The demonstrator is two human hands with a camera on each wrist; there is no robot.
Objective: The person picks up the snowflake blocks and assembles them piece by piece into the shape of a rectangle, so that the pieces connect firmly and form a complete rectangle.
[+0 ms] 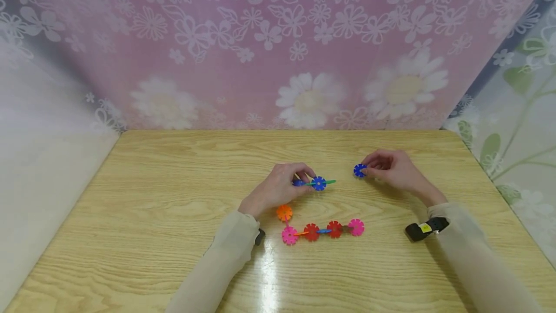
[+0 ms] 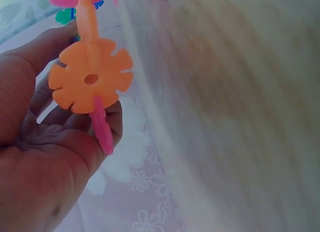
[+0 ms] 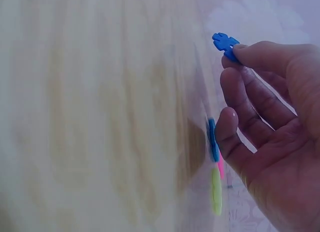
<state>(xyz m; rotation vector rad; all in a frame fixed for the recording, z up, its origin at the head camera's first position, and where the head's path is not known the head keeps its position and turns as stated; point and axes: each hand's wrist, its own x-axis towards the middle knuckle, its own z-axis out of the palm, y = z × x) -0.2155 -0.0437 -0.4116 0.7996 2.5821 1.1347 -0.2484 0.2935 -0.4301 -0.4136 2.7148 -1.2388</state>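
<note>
In the head view my left hand (image 1: pixel 282 182) grips a row of interlocking notched discs, with a blue disc (image 1: pixel 319 183) and a green disc (image 1: pixel 331 181) sticking out past the fingertips. Between thumb and forefinger, my right hand (image 1: pixel 393 170) pinches a single blue notched disc (image 1: pixel 358 170), apart from the row. The right wrist view shows that same blue disc (image 3: pixel 225 44) at the fingertips. An orange disc (image 2: pixel 91 75) with a pink disc (image 2: pixel 102 129) slotted into it stands in front of the left palm in the left wrist view. Fingers hide part of the row.
Below the left hand lies a bent chain: an orange disc (image 1: pixel 284 212), a pink disc (image 1: pixel 289 235), red discs (image 1: pixel 311 232) and another pink disc (image 1: pixel 356 227) at its right end. The wooden table (image 1: pixel 173 168) meets a floral curtain (image 1: pixel 243 76) at the back.
</note>
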